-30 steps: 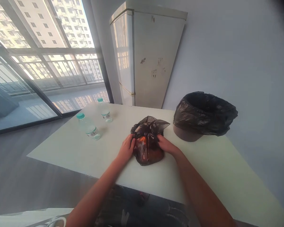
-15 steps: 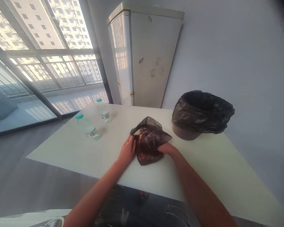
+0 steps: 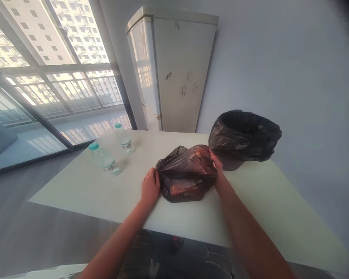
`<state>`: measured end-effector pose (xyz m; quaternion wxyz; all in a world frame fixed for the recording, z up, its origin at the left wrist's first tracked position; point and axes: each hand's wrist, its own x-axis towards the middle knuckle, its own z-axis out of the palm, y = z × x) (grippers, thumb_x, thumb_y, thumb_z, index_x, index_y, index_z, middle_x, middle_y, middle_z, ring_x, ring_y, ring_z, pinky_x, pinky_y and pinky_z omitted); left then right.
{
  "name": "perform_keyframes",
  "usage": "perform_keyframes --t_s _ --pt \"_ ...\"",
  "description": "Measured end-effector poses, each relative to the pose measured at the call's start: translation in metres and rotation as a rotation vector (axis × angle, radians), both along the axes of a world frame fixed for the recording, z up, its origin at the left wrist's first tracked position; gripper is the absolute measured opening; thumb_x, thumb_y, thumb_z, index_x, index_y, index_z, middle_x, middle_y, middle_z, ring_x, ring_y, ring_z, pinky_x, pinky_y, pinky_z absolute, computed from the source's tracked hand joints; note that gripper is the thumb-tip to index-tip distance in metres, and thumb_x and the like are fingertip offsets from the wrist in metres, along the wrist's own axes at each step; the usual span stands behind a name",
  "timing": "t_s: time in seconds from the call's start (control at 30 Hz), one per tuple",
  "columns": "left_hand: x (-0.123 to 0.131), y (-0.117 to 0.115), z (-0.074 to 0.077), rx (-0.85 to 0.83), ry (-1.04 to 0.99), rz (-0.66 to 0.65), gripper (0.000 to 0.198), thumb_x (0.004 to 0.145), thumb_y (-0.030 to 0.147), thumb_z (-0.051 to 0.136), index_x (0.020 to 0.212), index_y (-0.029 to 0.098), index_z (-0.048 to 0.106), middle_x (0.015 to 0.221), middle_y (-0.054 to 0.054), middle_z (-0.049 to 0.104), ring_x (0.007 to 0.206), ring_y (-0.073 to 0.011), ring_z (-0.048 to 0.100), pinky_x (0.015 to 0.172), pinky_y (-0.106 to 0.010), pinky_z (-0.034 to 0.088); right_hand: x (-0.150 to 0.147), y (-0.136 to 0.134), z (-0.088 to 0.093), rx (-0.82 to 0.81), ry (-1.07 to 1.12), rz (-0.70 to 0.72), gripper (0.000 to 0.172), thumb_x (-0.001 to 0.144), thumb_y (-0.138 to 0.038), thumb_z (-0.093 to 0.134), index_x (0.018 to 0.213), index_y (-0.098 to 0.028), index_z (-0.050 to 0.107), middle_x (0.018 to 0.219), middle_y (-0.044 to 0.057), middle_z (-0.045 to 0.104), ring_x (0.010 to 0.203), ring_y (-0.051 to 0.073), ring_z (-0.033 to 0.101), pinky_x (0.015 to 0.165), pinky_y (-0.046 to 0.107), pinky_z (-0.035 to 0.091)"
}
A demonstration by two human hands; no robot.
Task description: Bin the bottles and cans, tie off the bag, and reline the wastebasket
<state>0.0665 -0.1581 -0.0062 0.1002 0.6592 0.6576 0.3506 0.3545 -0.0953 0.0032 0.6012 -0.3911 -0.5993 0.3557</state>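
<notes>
A thin black plastic bag (image 3: pixel 186 178) lies on the white table between my hands, its mouth pulled wide from side to side. Something reddish-orange shows through the film; I cannot make out what it is. My left hand (image 3: pixel 151 186) is closed on the bag's left edge, with the fingers curled round the plastic. At the opposite side, my right hand (image 3: pixel 216 164) grips the right edge, thumb and fingers holding the film. Just behind my right hand stands a bin (image 3: pixel 231 164) lined with another black bag (image 3: pixel 244 143), its opening facing up.
Two clear bottles with green caps stand on the table's left side, a nearer bottle (image 3: pixel 104 159) and a farther bottle (image 3: pixel 124 138). Beyond the white table (image 3: pixel 84 193) is a white fridge (image 3: pixel 183 73). Glass doors (image 3: pixel 55 108) are at the left, a bare wall at the right.
My right hand has come out from under the bag's folds and moved right to its edge. The bag is now stretched wider between both hands. The view has shifted slightly.
</notes>
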Motion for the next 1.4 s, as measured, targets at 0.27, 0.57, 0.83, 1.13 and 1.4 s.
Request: perform_keyframes --t_s 0.27,0.57,0.83,1.13,1.4 --pt "-0.010 0.001 -0.005 0.024 -0.051 0.100 0.022 0.106 0.025 0.039 0.085 0.025 0.043 0.078 -0.003 0.058 0.070 -0.0224 0.057 0.066 -0.033 0.034 0.001 -0.010 0.029 0.131 -0.228 -0.015 0.047 0.092 -0.054 0.063 0.125 -0.021 0.064 0.111 0.009 0.073 0.098 0.026 0.072 0.087 0.041 0.061" --pt "-0.015 0.002 -0.004 0.029 -0.068 0.118 0.023 0.104 0.023 0.041 0.081 0.025 0.042 0.075 -0.002 0.054 0.070 -0.0214 0.054 0.066 -0.032 0.032 -0.017 -0.012 0.035 0.587 -0.338 -0.614 0.059 0.086 -0.036 0.078 0.137 -0.023 0.052 0.138 0.019 0.059 0.124 0.034 0.064 0.106 0.057 0.053" --pt "-0.021 0.005 -0.007 0.139 -0.179 0.048 0.021 0.107 0.037 0.043 0.116 0.022 0.055 0.110 -0.009 0.065 0.099 -0.0250 0.062 0.089 -0.041 0.048 -0.018 -0.027 0.039 0.618 -0.482 -0.616 0.085 0.087 -0.048 0.079 0.157 -0.023 0.039 0.147 0.018 0.060 0.131 0.037 0.062 0.109 0.056 0.055" --pt "-0.007 -0.002 0.044 0.578 -0.043 -0.195 0.031 0.102 0.026 0.058 0.133 0.022 0.056 0.132 -0.014 0.063 0.126 -0.0273 0.058 0.108 -0.046 0.049 -0.025 -0.027 0.051 0.728 -0.311 -0.554 0.078 0.081 -0.045 0.087 0.144 -0.029 0.045 0.129 0.012 0.065 0.116 0.033 0.068 0.100 0.057 0.057" --pt "0.045 0.025 0.088 0.462 0.182 -0.664 0.072 0.098 0.044 0.068 0.158 0.024 0.035 0.150 -0.014 0.059 0.138 -0.0301 0.057 0.121 -0.050 0.041 -0.037 -0.036 0.042 0.375 -0.264 -0.181 0.077 0.076 -0.049 0.091 0.140 -0.029 0.053 0.132 0.010 0.069 0.123 0.031 0.068 0.109 0.050 0.056"
